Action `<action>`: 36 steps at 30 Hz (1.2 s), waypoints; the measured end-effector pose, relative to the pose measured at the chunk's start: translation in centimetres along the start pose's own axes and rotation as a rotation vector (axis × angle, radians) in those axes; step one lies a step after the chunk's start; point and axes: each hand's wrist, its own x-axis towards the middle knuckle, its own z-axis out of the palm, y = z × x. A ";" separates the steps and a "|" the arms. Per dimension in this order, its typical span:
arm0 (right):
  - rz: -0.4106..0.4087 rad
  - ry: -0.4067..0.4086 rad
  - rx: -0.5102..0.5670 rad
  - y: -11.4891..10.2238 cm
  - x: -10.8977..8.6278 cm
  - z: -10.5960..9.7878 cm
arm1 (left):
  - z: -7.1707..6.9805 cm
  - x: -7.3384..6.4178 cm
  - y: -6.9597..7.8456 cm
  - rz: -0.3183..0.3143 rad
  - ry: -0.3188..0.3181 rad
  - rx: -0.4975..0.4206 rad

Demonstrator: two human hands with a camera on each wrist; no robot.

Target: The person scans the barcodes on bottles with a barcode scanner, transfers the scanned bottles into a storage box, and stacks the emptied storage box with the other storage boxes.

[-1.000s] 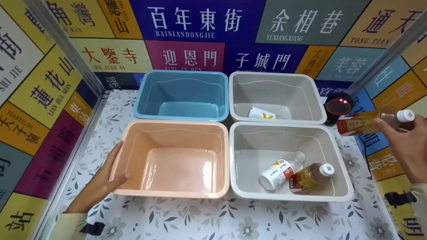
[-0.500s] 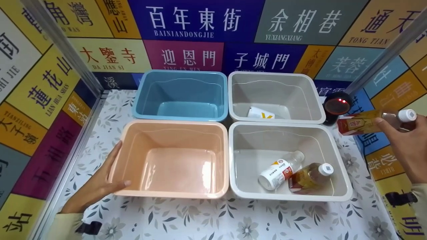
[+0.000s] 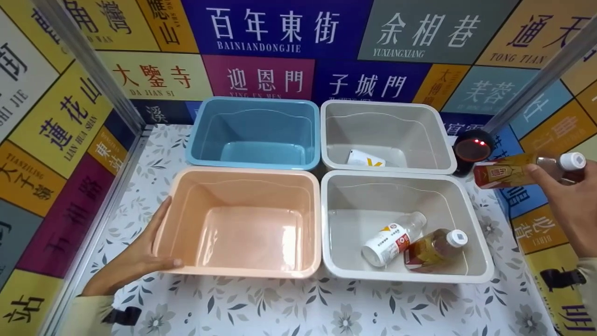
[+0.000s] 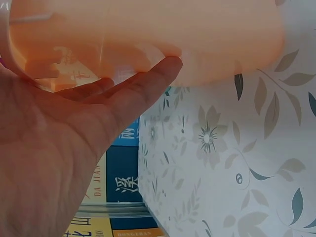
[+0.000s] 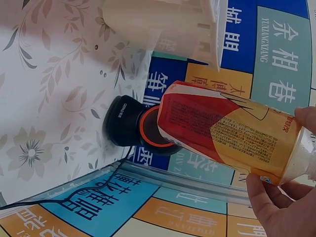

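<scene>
The floral-patterned tabletop [image 3: 289, 305] carries four rectangular plastic tubs in a two-by-two block. Taking the peach-coloured plastic tub [image 3: 242, 221] as the reference: the blue plastic tub [image 3: 254, 133] stands directly behind it, a pale grey plastic tub [image 3: 406, 226] touches its right side, and a second grey plastic tub [image 3: 387, 135] sits diagonally behind to the right. The left hand [image 3: 135, 259] rests against the peach tub's left wall, fingers straight, thumb on the near rim. Well to the right of the peach tub, beyond the grey tubs, the right hand [image 3: 566, 205] grips a tea bottle with red-and-gold label and white cap [image 3: 517, 170], held horizontally with its base just beside the round black scanner with orange ring [image 5: 133, 128].
</scene>
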 end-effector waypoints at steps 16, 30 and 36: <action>-0.028 0.029 -0.024 -1.2 0.1 0.0 | -0.1 -0.2 0.4 -0.012 -0.041 -0.052; -0.076 0.036 -0.026 -2.9 -0.2 -0.3 | 0.0 -0.1 0.5 -0.050 -0.003 -0.042; -0.087 0.042 -0.031 -3.6 -0.2 -0.4 | 0.0 0.0 0.4 -0.040 -0.014 -0.042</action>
